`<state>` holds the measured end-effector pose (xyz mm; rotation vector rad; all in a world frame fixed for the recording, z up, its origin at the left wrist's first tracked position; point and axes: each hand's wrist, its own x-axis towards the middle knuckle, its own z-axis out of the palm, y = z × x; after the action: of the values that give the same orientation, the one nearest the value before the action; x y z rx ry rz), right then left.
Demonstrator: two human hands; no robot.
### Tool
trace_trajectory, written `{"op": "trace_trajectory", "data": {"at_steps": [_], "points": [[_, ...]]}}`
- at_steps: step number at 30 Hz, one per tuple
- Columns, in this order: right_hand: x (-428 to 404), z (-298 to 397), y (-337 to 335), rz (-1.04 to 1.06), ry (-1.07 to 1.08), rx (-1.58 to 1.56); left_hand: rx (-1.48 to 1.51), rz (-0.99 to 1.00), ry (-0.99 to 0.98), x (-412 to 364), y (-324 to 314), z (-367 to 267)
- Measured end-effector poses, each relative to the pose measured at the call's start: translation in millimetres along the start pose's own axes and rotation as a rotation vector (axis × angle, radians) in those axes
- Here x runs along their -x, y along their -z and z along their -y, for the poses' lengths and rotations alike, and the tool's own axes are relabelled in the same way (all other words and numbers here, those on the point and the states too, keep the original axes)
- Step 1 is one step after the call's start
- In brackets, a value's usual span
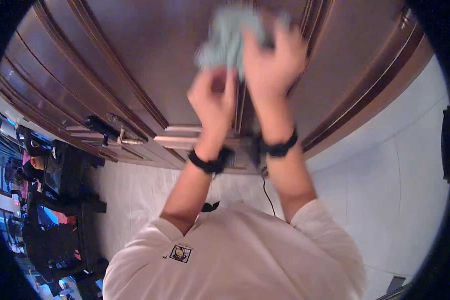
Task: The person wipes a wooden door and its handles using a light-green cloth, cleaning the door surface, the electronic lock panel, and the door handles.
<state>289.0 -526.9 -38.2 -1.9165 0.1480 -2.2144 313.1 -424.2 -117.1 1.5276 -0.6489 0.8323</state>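
Both of my hands are raised in front of a dark brown panelled door [165, 56], blurred by motion. A pale green cloth [225, 41] hangs crumpled between them. My left hand [213, 93] pinches its lower edge with thumb and fingers. Higher up and to the right, my right hand [275, 60] is at the cloth's right side, its fingers curled around part of it. A small dark patch shows between those fingers; I cannot tell what it is. Black bands circle both of my wrists. Whether the cloth touches the door is unclear.
A metal door handle [129, 137] with a black device beside it is at the left. Dark furniture [52, 243] with many items stands at the far left. A thin black cable [269, 195] runs down near my right forearm. A pale wall [382, 180] is at the right.
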Motion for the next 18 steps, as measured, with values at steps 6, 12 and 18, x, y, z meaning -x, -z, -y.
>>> {"op": "trace_trajectory", "data": {"at_steps": [6,12,18], "points": [[151,-27,54,0.308,-0.111,0.01,-0.042,0.204,0.223,124,14,82],[-59,0,-6,-0.003,0.092,0.026,0.018,-0.11,-0.248,-66,-11,-23],[-156,48,-23,-0.065,0.122,0.005,-0.089,-0.232,-0.426,-175,-5,-109]]}}
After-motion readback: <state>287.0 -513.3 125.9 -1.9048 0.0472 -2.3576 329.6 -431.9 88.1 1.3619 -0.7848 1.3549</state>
